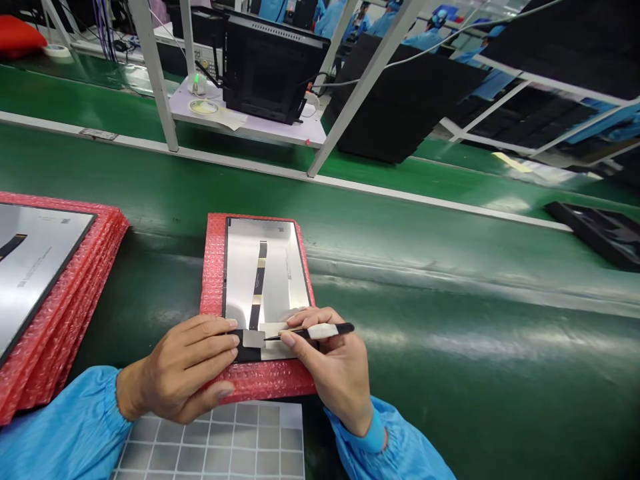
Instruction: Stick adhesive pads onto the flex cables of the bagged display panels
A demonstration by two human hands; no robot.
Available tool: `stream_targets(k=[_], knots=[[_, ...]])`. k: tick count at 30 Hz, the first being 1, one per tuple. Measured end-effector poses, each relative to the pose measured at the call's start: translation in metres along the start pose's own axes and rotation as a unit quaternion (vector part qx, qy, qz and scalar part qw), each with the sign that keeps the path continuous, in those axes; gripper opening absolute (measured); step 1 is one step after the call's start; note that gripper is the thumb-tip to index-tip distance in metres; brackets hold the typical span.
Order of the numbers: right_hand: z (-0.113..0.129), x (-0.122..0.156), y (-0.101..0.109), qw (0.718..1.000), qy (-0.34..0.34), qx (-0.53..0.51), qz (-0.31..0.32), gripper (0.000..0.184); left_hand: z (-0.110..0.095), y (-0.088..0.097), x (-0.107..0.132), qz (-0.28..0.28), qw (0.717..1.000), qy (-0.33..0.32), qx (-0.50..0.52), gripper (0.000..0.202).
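- nearest to me, a sheet of grey squares (215, 443) lies on the counter between the two blue sleeves, close at hand, i judge, so a square can be picked off without a long reach.
- the left hand (185, 377) lies flat, its fingers pressed together with the tips on the black strip (249, 355) at the panel's near edge. it grips nothing, and i read this as steadying the part.
- the right hand (335, 373) pinches black tweezers (320, 330) between thumb and forefinger, held low and nearly level. the tip touches the grey patch (253, 339), which sits on the black strip just beside the left fingertips.
- the panel (280, 267) lies face down, silver back up, with a flex cable (259, 280) running along its middle toward the strip.
- red bubble wrap (213, 267) lies under the panel, probably to cushion it.
- to the left is a stack of the same red wrap (75, 293) with another panel (35, 260) on top, well apart from the one in hand.
- the green counter (425, 320) stretches away to the right, where a black tray (600, 233) sits near its far edge.
- beyond it, a white frame post (155, 73) carries a shelf (260, 127) with a roll of tape (204, 106) and a dark monitor (273, 67).
- furthest off, people in blue coats (330, 17) work at other stations.
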State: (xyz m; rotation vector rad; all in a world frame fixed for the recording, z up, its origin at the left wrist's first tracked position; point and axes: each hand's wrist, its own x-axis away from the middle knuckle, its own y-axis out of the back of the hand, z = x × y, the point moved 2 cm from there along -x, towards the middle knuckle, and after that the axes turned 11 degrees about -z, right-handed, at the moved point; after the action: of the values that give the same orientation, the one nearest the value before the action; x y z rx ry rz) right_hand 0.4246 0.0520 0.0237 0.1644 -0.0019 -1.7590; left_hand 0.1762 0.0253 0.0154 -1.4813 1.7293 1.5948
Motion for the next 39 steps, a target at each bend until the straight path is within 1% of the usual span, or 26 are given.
stream_targets(k=[3, 9, 20, 29, 39], knots=[[0.0006, 0.0002, -0.0002, 1.000, -0.007, -0.004, 0.005, 0.021, 0.0004, -0.0004, 0.0026, 0.008, 1.000, 0.001, 0.002, 0.024], [0.0008, 0.0006, -0.0006, 1.000, -0.006, 0.000, 0.000, 0.022, 0.0005, -0.0014, 0.0066, 0.006, 1.000, 0.012, 0.008, 0.025], [-0.0007, 0.0011, -0.0008, 1.000, -0.009, -0.007, 0.000, 0.021, 0.0009, 0.0002, 0.0041, 0.017, 1.000, 0.003, 0.001, 0.025], [-0.0014, 0.0019, -0.0012, 1.000, -0.016, -0.002, -0.004, 0.021, -0.0001, -0.0015, 0.0009, 0.041, 0.999, -0.001, 0.004, 0.036], [-0.0001, 0.0010, -0.0004, 1.000, -0.006, 0.022, -0.002, 0.020, -0.0002, -0.0013, -0.0001, 0.046, 0.999, -0.008, -0.008, 0.035]])
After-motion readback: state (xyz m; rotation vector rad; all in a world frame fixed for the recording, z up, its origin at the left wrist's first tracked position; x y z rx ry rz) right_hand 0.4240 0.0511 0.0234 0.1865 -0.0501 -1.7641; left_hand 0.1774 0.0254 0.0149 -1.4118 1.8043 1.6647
